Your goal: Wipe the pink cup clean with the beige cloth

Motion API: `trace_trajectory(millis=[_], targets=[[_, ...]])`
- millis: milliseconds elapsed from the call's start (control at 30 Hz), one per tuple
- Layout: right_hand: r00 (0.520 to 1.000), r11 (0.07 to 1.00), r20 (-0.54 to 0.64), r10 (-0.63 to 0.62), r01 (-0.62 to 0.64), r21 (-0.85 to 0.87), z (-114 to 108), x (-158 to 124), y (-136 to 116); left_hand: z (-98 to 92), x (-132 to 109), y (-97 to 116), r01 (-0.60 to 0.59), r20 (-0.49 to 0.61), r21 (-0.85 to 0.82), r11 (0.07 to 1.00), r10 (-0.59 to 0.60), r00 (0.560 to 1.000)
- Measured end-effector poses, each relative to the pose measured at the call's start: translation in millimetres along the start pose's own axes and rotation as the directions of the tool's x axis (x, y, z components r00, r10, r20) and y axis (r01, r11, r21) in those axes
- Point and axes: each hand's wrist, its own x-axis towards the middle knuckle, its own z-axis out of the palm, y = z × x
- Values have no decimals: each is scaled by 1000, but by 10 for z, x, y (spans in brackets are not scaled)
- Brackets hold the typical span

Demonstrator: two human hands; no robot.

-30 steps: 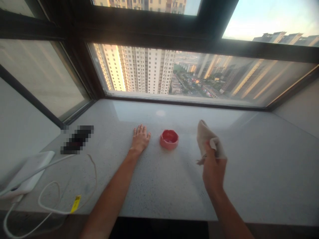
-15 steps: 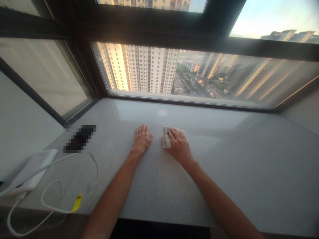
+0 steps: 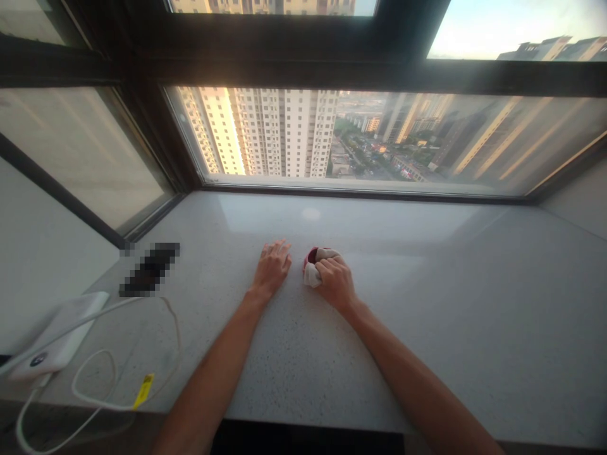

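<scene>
My right hand (image 3: 336, 280) grips a bunched cloth (image 3: 313, 274), pale grey with a dark red or pink side turned up at its far left edge. Its fingers are curled into the folds, just above the speckled grey window sill (image 3: 294, 360). A short way to the left, my left hand (image 3: 273, 266) has its fingers spread and slightly bent over the sill, holding nothing. Whether its fingertips touch the stone I cannot tell.
On the left lie a blurred-out dark object (image 3: 150, 270) and a white box-shaped device (image 3: 61, 338) with a looped white cable (image 3: 179, 335) bearing a yellow tag (image 3: 143, 392). Dark-framed window panes (image 3: 284, 136) border the sill at the back and left.
My right hand has gathered the flat cloth into a bunch, and its reddish side now shows. The fingers of my left hand have lifted and bent a little. The view has shifted slightly.
</scene>
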Motion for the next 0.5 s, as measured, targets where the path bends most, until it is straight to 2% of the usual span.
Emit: trace_trajectory(millis=[67, 167, 233, 300, 400, 467, 500], targets=[[997, 995, -45, 59, -55, 84, 7, -5, 25, -10, -36, 101, -61, -58, -103, 993, 56, 997], [955, 925, -119, 273, -227, 304, -25, -27, 34, 15, -112, 304, -172, -133, -290, 941, 139, 981], [865, 751, -100, 492, -364, 551, -69, -45, -1, 50, -167, 443, -323, -196, -352, 879, 268, 943], [749, 511, -16, 662, -436, 741, -115, -58, -69, 89, -212, 554, -483, -244, -330, 811, 421, 874], [613, 193, 112, 782, -410, 891, -157, -55, -204, 136, -245, 630, -625, -289, -234, 745, 560, 776], [549, 30, 172, 818, -339, 940, -160, -42, -292, 143, -259, 632, -653, -324, -189, 734, 581, 747], [520, -21, 185, 834, -304, 952, -156, -35, -328, 137, -268, 630, -652, -347, -185, 735, 572, 743]])
